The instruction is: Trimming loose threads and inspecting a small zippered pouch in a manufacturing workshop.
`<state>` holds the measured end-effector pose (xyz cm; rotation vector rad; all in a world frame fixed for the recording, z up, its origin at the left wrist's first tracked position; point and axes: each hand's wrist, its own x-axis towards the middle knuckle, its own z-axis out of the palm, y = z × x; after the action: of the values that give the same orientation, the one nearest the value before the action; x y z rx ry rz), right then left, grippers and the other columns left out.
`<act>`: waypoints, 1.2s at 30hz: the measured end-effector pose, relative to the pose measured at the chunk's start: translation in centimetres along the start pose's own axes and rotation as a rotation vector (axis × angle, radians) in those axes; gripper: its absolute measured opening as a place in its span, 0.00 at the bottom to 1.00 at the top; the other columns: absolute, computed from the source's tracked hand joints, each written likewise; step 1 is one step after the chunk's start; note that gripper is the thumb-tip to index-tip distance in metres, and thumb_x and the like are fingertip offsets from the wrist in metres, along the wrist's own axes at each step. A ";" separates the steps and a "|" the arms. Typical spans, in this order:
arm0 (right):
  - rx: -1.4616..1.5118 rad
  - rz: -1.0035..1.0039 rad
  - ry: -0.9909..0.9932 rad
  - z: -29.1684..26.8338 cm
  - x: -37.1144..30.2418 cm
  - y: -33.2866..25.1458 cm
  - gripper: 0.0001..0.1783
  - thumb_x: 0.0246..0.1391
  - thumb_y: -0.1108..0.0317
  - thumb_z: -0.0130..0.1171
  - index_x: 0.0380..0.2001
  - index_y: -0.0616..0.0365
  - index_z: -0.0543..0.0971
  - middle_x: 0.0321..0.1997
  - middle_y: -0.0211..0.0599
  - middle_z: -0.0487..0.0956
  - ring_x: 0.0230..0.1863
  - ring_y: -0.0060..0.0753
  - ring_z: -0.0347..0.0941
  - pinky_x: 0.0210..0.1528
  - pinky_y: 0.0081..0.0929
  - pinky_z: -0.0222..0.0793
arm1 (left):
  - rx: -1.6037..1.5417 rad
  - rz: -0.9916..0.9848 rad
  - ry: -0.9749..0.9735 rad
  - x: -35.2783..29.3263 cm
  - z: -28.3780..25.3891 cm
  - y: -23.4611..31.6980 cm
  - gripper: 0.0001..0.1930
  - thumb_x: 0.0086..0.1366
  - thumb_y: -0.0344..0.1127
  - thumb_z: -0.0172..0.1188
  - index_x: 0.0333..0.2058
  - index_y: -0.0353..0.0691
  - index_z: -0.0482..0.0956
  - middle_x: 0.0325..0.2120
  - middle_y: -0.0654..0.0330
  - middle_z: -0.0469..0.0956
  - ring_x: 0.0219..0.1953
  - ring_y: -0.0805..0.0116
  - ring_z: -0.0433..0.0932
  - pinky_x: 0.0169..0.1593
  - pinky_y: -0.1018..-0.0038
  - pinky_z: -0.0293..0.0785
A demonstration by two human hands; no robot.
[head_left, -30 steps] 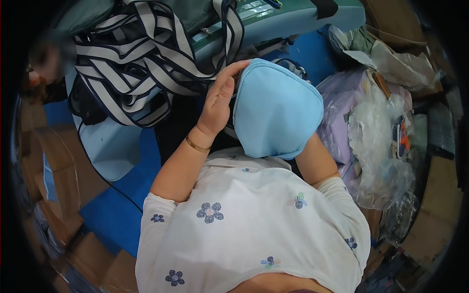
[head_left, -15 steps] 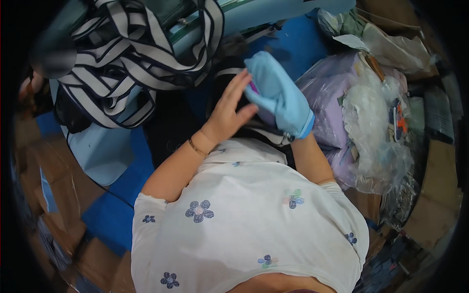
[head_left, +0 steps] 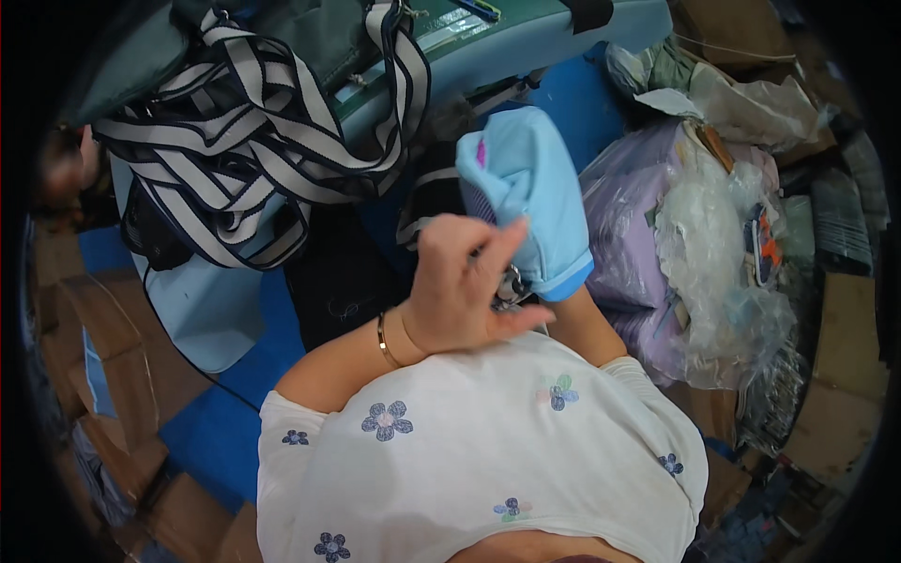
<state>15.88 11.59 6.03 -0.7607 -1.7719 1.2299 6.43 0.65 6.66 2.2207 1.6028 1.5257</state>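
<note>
A light blue fabric piece (head_left: 549, 183), shaped like a pouch or sleeve, covers my right hand completely. It has a brighter blue edge round the wrist and a small magenta patch near its upper left. My right forearm (head_left: 587, 324) comes out below that edge, and the fingers inside are hidden. Just left of the fabric is my left hand (head_left: 460, 286), slightly blurred, with thumb and forefinger apart and nothing held between them. A shiny metal piece (head_left: 510, 286) shows behind its fingers, partly covered. A gold bracelet (head_left: 385, 340) circles my left wrist.
Black-and-white striped webbing straps (head_left: 272, 131) are heaped at upper left on a light blue and green surface (head_left: 526, 42). Lilac goods in clear plastic (head_left: 633, 206) stand at right. Cardboard boxes (head_left: 127, 352) line the left. Between them lies a blue floor (head_left: 206, 436).
My left hand has moved down toward my body, away from the fabric's upper left edge, and its fingers have bent. The blue fabric on my right hand has turned more upright.
</note>
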 end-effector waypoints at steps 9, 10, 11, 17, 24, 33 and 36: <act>-0.004 -0.038 0.071 0.1 -0.5 -2.5 0.18 0.50 0.72 0.60 0.46 0.61 0.73 0.42 0.41 0.74 0.41 0.33 0.73 0.45 0.28 0.69 | 0.153 0.115 0.116 2.4 0.4 -0.2 0.25 0.53 0.25 0.59 0.52 0.46 0.73 0.35 0.59 0.62 0.42 0.61 0.65 0.45 0.70 0.67; -0.006 -0.038 0.078 1.0 0.5 -2.3 0.18 0.50 0.72 0.60 0.46 0.61 0.73 0.42 0.41 0.74 0.41 0.33 0.73 0.45 0.28 0.69 | 0.152 0.147 0.052 2.6 -0.1 -0.3 0.24 0.52 0.27 0.60 0.51 0.46 0.74 0.35 0.59 0.62 0.41 0.62 0.65 0.44 0.72 0.67; -0.007 -0.039 0.083 0.8 0.1 -2.6 0.18 0.50 0.72 0.60 0.46 0.61 0.73 0.42 0.41 0.74 0.41 0.33 0.73 0.45 0.28 0.69 | 0.153 0.150 0.057 2.3 -0.4 0.0 0.24 0.52 0.27 0.60 0.51 0.46 0.74 0.35 0.59 0.62 0.41 0.62 0.65 0.44 0.72 0.67; -0.009 -0.038 0.112 -0.6 1.3 -3.1 0.18 0.50 0.72 0.60 0.46 0.61 0.72 0.42 0.41 0.74 0.41 0.33 0.73 0.45 0.28 0.69 | 0.274 0.377 0.068 1.1 1.9 2.5 0.17 0.47 0.31 0.62 0.39 0.47 0.82 0.31 0.64 0.64 0.40 0.67 0.63 0.36 0.77 0.66; -0.014 0.009 0.141 -1.5 2.2 -2.8 0.18 0.50 0.73 0.59 0.47 0.61 0.72 0.42 0.41 0.74 0.41 0.33 0.73 0.45 0.28 0.69 | -0.224 0.164 0.143 3.1 -2.4 0.9 0.19 0.46 0.21 0.59 0.40 0.40 0.81 0.36 0.58 0.73 0.35 0.63 0.74 0.36 0.72 0.74; -0.146 0.004 -0.235 -2.5 0.5 -4.8 0.25 0.52 0.67 0.59 0.52 0.62 0.68 0.47 0.44 0.74 0.48 0.36 0.70 0.52 0.29 0.66 | -0.127 0.125 0.191 2.9 -0.1 -4.5 0.18 0.40 0.16 0.54 0.34 0.38 0.74 0.32 0.57 0.74 0.36 0.55 0.74 0.42 0.67 0.73; -0.509 -0.009 -0.409 -2.0 0.7 -5.5 0.26 0.52 0.65 0.59 0.53 0.62 0.68 0.48 0.44 0.74 0.49 0.36 0.70 0.53 0.29 0.65 | -0.136 0.103 0.201 2.5 0.7 -4.6 0.17 0.41 0.17 0.56 0.34 0.39 0.74 0.29 0.57 0.73 0.32 0.55 0.73 0.37 0.67 0.73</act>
<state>17.20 11.17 11.71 -0.8176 -2.4757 0.9802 3.63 5.00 5.67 2.1690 1.3984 1.8780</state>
